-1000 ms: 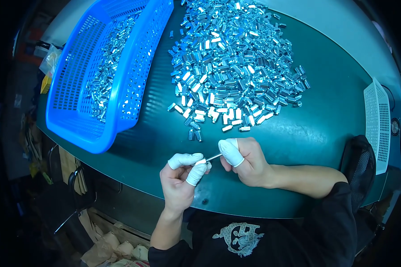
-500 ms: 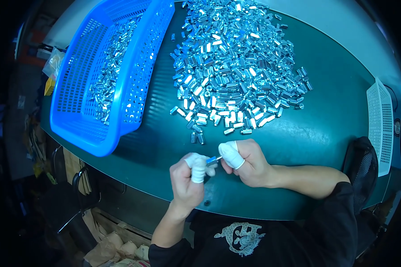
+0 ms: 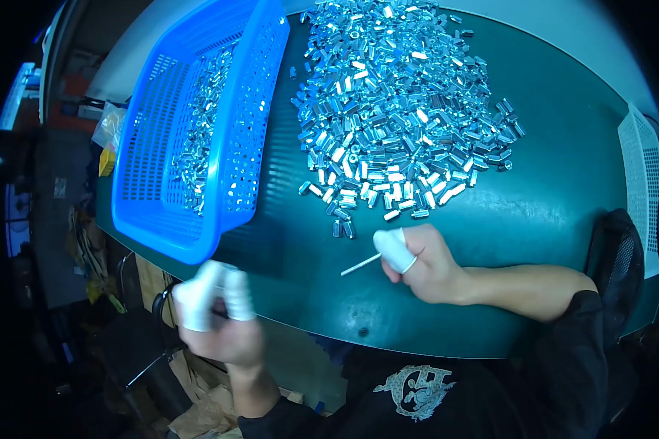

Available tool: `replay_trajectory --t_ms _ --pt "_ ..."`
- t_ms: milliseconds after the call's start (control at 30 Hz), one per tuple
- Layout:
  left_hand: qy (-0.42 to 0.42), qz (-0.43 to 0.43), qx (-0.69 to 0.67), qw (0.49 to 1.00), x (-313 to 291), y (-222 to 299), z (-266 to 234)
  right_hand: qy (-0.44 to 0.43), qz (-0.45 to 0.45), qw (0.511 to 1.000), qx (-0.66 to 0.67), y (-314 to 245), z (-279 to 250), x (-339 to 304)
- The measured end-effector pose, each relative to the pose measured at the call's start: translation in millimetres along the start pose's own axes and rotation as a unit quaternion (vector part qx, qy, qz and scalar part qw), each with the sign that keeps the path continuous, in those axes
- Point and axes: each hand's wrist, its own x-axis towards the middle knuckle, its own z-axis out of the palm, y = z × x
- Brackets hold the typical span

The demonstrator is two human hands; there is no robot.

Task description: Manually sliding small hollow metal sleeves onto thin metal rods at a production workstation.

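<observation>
My right hand (image 3: 428,267), its fingertips in white finger covers, is closed on a thin straight metal rod (image 3: 359,265). The rod's bare end points left over the table. My left hand (image 3: 223,318), also in white finger covers, is smeared by motion beyond the table's front edge, just below the near end of the blue basket (image 3: 216,197). Whether anything lies between its fingers cannot be made out. A broad heap of shiny hex metal standoffs (image 3: 395,110) covers the back middle of the table, a few lying loose at its near side. More standoffs (image 3: 198,146) lie inside the basket.
Everything stands on a dark green tabletop (image 3: 549,183) with a curved edge. At the far right is a white perforated basket (image 3: 641,183) beside a black mesh bag (image 3: 615,271). Brown paper (image 3: 205,406) and a dark chair (image 3: 135,344) are below the left edge.
My left hand has moved left and away from the rod, and the standoff on the rod's end is no longer there. My right hand still grips the rod. The whole view has shifted slightly.
</observation>
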Motion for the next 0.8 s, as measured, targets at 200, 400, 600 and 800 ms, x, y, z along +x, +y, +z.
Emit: replay_trajectory --t_ms 200,400,600,800 --pt "0.054 -0.084 0.053 0.994 36 -32 4 -0.007 -0.074 0.997 -0.024 -2 -1 -1" --pt "-0.153 0.094 0.041 0.983 -14 1 58 -0.022 -0.125 0.986 -0.106 5 -1 2" --pt "-0.207 -0.045 0.086 0.974 -15 -31 101 -0.016 -0.078 0.996 -0.041 1 3 -1" --pt "-0.142 -0.277 -0.217 0.925 -42 -18 71 0.041 -0.079 0.996 -0.032 4 0 -1"
